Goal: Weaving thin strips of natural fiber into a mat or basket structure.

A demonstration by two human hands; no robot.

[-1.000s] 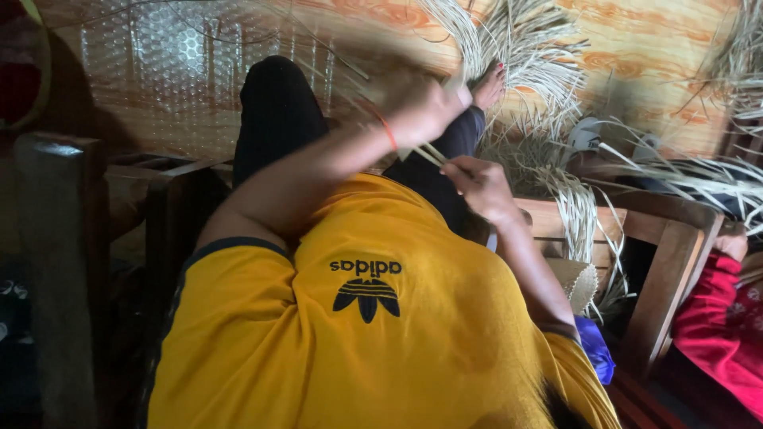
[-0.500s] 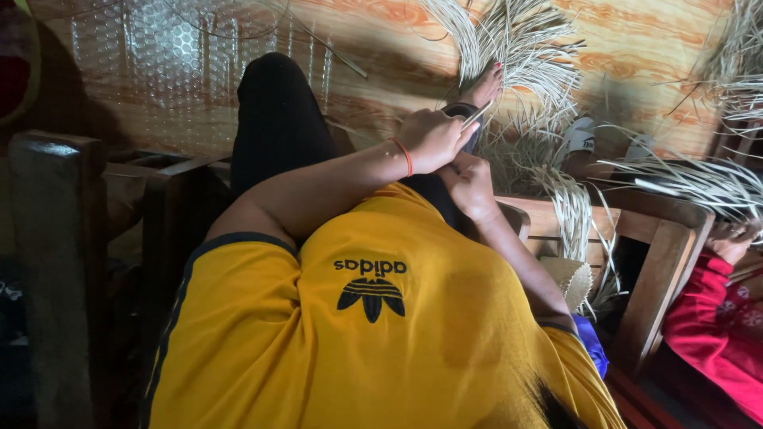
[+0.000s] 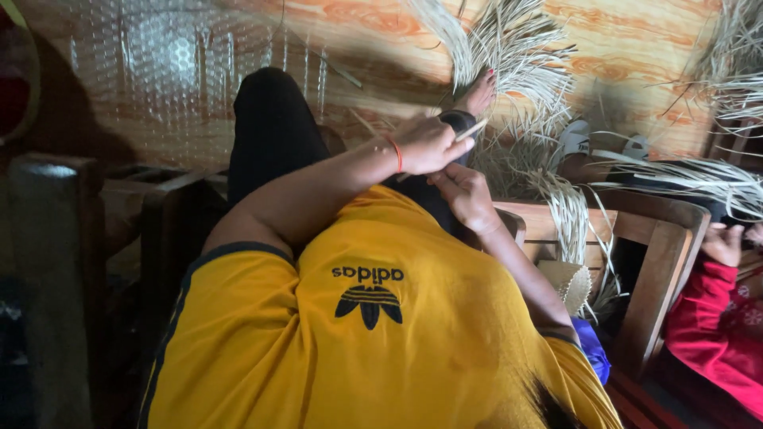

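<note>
1. The left hand [image 3: 429,144] is closed in a pinch on a pale straw strip [image 3: 470,130], whose tip juts out past the knuckles toward a bare foot [image 3: 479,94].
2. The right hand [image 3: 467,195] sits just below the left, nearly touching it, fingers curled over the black-trousered leg [image 3: 270,135]; whether it grips anything cannot be told.
3. The strip lies at the near edge of a woven straw mat [image 3: 183,71] that covers the floor ahead — its loose unwoven ends fan out in a bushy fringe [image 3: 509,48] around the foot.
4. More loose straw [image 3: 568,214] hangs over a wooden frame [image 3: 668,230] on the right, just beside the right forearm, hemming that side in.
5. Further right, another person's red sleeve [image 3: 707,318] and hand [image 3: 725,242] rest at the frame's far rail.
6. A small woven piece [image 3: 568,282] lies under the right elbow, inside the frame.
7. Dark wooden furniture [image 3: 56,230] closes off the left side — the raised knee fills the middle, so open room remains only over the mat ahead.
8. The yellow shirt [image 3: 334,349] fills the lower view and hides the lap.
</note>
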